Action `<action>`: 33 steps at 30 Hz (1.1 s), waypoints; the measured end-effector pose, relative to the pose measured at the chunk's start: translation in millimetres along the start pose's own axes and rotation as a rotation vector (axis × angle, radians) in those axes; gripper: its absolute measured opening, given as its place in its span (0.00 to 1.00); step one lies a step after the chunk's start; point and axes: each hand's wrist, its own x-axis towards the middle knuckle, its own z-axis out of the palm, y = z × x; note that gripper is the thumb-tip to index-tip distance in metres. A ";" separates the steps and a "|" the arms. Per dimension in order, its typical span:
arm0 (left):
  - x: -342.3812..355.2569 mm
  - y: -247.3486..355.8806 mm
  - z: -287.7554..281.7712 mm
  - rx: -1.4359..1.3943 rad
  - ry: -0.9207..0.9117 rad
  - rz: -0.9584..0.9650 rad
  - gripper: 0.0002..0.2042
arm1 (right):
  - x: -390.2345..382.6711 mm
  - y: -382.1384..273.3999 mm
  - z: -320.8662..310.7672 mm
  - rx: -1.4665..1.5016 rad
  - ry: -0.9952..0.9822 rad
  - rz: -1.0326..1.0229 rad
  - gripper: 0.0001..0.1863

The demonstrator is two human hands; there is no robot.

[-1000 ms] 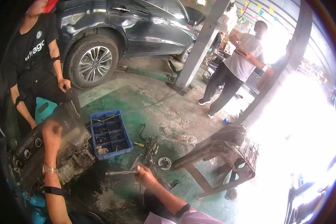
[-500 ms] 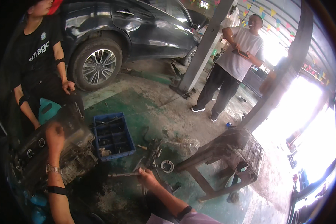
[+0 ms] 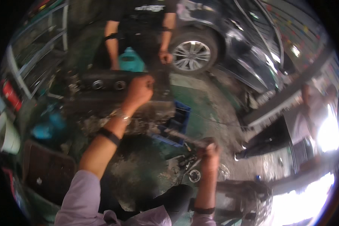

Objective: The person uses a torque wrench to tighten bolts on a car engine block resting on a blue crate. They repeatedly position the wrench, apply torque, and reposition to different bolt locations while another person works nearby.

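Observation:
On the far right edge of the dark engine cover (image 3: 98,84), my left hand (image 3: 140,89) rests with its fingers curled in. What they hold, if anything, is hidden. My right hand (image 3: 209,149) is closed round one end of a long metal socket bar (image 3: 180,136), blurred by motion. The bar points left toward the engine block (image 3: 154,113), its far end passing over a blue divided parts tray (image 3: 182,116). Beyond the engine, a co-worker's hand (image 3: 165,57) hangs beside a teal jug (image 3: 131,61), and their other hand is low behind the cover.
A metal ring (image 3: 194,175) and several loose parts lie on the floor beyond my knees. A dark stool (image 3: 237,192) is at my right, a brown chair-like panel (image 3: 47,164) at my left. A dark car (image 3: 229,34) and another person (image 3: 297,120) are further off.
My view has swung left, so the engine now lies ahead. The right hand has lifted the socket bar from over the floor toward the tray and engine. The left hand stays at the cover.

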 end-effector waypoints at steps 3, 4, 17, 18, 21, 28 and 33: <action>6.2 -3.6 0.9 -0.164 0.017 -0.144 0.05 | 47.8 -68.4 36.5 -0.087 -0.101 -0.138 0.28; 7.1 -3.9 1.2 -0.236 0.010 -0.187 0.05 | 59.0 -87.7 48.5 -0.142 -0.092 -0.171 0.26; 9.2 -0.1 -6.9 -0.242 0.015 -0.188 0.06 | 161.4 -136.2 176.6 -0.711 -0.316 -0.202 0.29; 9.7 0.9 -7.2 -0.238 0.002 -0.204 0.06 | 164.6 -136.1 181.2 -0.759 -0.294 -0.167 0.30; 10.5 2.9 -9.1 -0.238 -0.020 -0.232 0.06 | 170.6 -139.9 189.6 -0.809 -0.332 -0.122 0.32; 11.0 2.5 -10.7 -0.219 -0.024 -0.214 0.08 | 180.2 -132.9 206.0 -0.923 -0.321 -0.158 0.34; 11.5 2.3 -8.7 -0.233 -0.042 -0.228 0.08 | 189.7 -126.4 206.2 -0.947 -0.333 -0.123 0.36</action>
